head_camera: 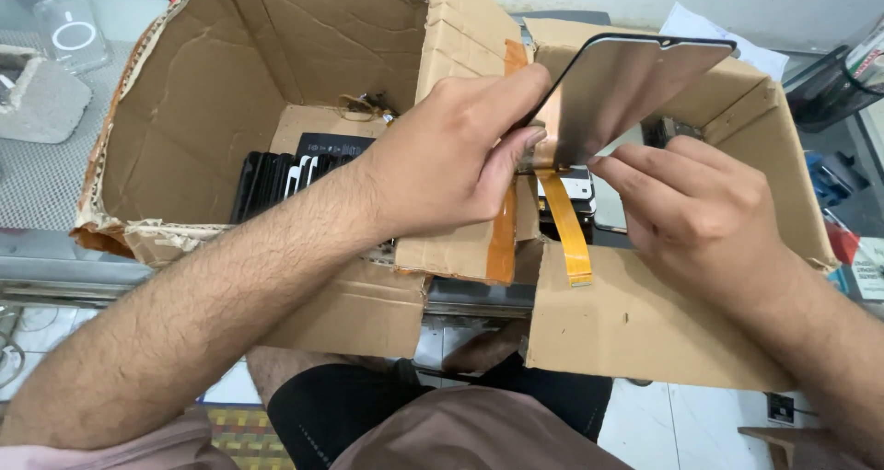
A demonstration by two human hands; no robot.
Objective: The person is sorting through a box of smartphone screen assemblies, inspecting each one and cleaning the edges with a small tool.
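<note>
Cardboard walls frame the whole scene: two open boxes stand side by side on a counter, and a thin phone display panel [619, 92] is held up above the gap between them. The left hand [442, 162] pinches the panel's near left edge between thumb and fingers, closed on it, tilting the glossy dark sheet so its coppery back faces the camera. The right hand [691, 203] has its fingers loosely curled, with fingertips touching the panel's lower edge near where the orange ribbon cable [566, 226] hangs down; whether it grips or only steadies the panel I cannot tell. As for progress, the left box [212, 111] holds a row of dark panels [285, 180] standing on edge at its floor, with much of the box still bare. The right box [645, 313] shows a few more parts [677, 129] deep inside, mostly hidden. This one panel is out of both boxes and rests in neither
</note>
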